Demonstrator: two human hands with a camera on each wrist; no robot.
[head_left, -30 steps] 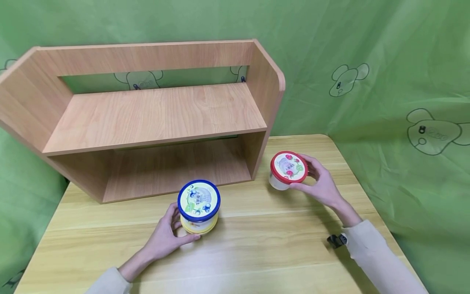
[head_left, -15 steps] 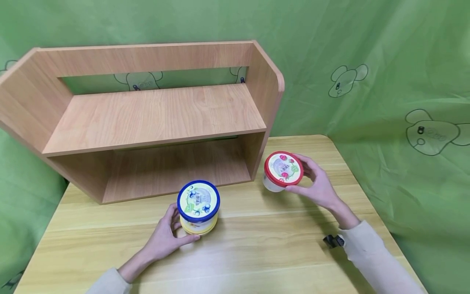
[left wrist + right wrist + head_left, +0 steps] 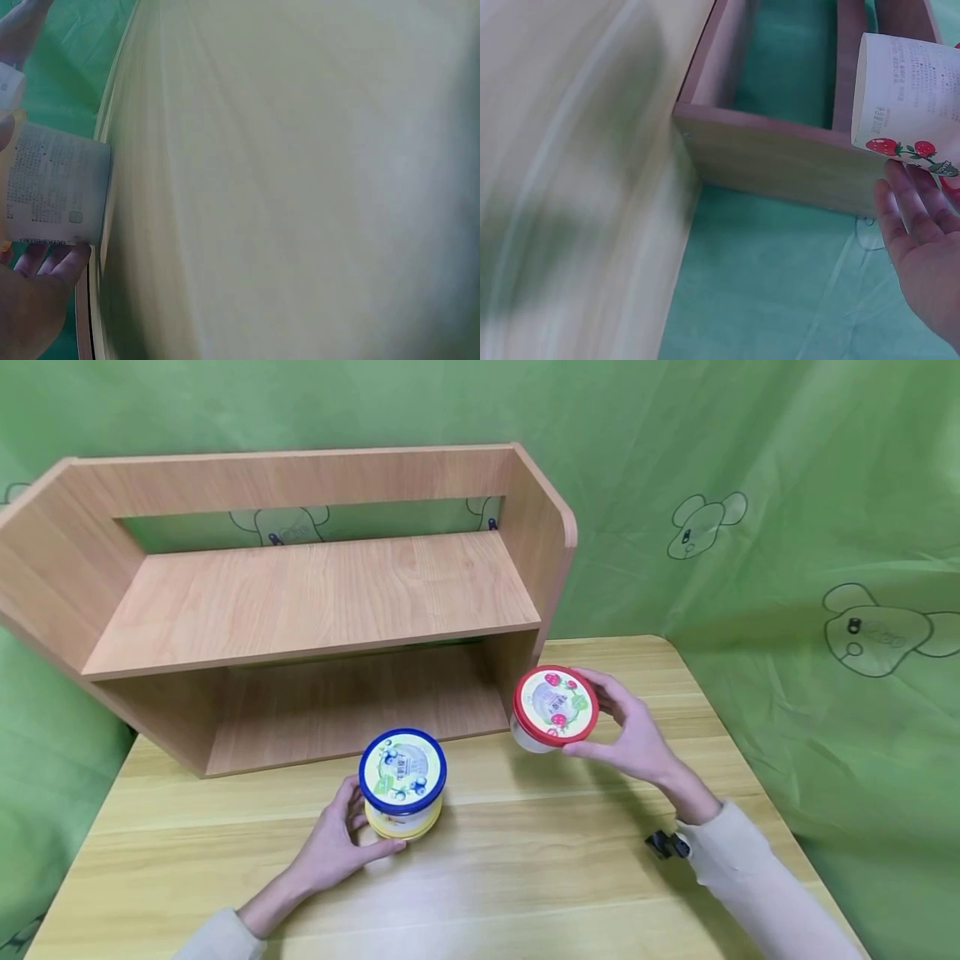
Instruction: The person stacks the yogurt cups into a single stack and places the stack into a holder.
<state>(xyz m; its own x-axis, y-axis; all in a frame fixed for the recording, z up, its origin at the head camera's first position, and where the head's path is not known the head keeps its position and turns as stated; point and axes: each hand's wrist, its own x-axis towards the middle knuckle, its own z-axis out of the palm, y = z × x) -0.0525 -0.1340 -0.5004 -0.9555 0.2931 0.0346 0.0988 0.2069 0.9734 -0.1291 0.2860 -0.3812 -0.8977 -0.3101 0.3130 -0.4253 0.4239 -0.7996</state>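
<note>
My left hand (image 3: 333, 847) grips a small tub with a yellow lid (image 3: 403, 833), fingers behind and thumb in front. Stacked on it is a tub with a blue lid (image 3: 402, 772) printed with blueberries. The left wrist view shows the lower tub's white, text-covered side (image 3: 60, 184) upright over the table. To the right, my right hand (image 3: 633, 735) holds a tub with a red lid (image 3: 557, 705), thumb and fingers round its side. It is raised and slightly tilted, its shadow falling on the table. Strawberries decorate its white wall (image 3: 907, 105) in the right wrist view.
A two-tier wooden shelf (image 3: 322, 593) stands at the back left, its right side panel (image 3: 536, 543) close to the red-lidded tub. The wooden table (image 3: 510, 877) spreads in front. Green fabric (image 3: 750, 443) with cartoon outlines hangs behind and to the right.
My right hand has carried the red-lidded tub leftward, closer to the two stacked tubs. My left hand and the stack have stayed in place.
</note>
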